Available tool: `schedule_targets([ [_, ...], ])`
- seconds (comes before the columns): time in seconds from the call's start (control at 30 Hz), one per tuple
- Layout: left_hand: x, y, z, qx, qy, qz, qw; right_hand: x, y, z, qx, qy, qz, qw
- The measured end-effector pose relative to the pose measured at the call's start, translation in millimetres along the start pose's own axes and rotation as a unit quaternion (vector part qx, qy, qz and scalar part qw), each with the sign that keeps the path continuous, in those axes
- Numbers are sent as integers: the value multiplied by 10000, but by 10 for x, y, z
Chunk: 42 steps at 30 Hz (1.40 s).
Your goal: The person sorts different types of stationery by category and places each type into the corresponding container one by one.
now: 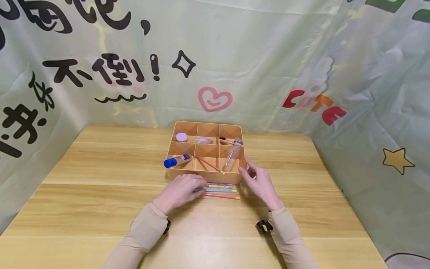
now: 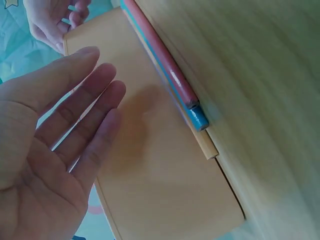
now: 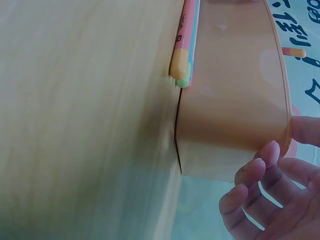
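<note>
Loose pencils (image 1: pixel 218 190): lying in a close row at the centre of the head frame, just below the organizer box (image 1: pixel 209 177), their long axis running left to right, nearly parallel with its front wall.
Left hand (image 1: pixel 183 189): hovering over the row's left ends, so sitting nearer to it than the other hand; from here the pencils are stretching away toward the frame's right.
Left grip: gaping loosely, the fingers lying almost straight in the left wrist view and having hold of nothing; whether any fingertip is touching a pencil, I cannot tell.
Right hand (image 1: pixel 261 184): standing at the box's lower right corner, beyond the pencils' right ends and apart from them.
Right grip: nearly closed, seemingly pinching the box at its rim; how firmly it is pressing is not showing.
Box edges: the front wall is rising right behind the row, limiting room on its upper side; a single pencil (image 1: pixel 208 163) is poking its end over the front rim, and a glue stick (image 1: pixel 178 161) is leaning in the lower left compartment.
Bench (image 1: pixel 100 209): spreading broadly toward the lower frame and both sides, leaving room below the row.
Backdrop cloth (image 1: pixel 268 74): hanging close behind the box, bounding the top.
</note>
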<state>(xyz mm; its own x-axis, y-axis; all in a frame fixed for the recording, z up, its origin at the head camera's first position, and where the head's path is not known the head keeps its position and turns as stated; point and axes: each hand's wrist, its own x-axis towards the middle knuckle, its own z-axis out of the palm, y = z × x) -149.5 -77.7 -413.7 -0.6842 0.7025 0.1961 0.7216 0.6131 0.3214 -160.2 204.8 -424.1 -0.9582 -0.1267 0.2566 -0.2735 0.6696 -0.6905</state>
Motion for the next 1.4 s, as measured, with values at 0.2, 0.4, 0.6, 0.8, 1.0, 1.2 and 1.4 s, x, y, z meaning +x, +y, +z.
schedule_targets([
  [0.2,10,-14,28,-106,-18,139,9998,7,-3,-6,2,23,-8,10000],
  [0.4,13,-28,51,-169,-201,276,9993,-1,4,5,19,-20,31,10000],
  [0.6,16,-46,84,-171,-367,291,9988,-12,-4,9,49,11,64,10000],
  [0.8,14,-66,110,-229,-488,277,9982,-5,6,11,53,0,17,10000],
  [1.0,1,-96,115,-250,-579,148,9979,1,0,8,79,12,4,10000],
  [1.2,3,-100,112,-225,-674,122,9974,1,4,9,105,7,40,9999],
  [1.4,-5,-99,117,-148,-725,66,9972,-4,4,14,63,-13,64,10000],
])
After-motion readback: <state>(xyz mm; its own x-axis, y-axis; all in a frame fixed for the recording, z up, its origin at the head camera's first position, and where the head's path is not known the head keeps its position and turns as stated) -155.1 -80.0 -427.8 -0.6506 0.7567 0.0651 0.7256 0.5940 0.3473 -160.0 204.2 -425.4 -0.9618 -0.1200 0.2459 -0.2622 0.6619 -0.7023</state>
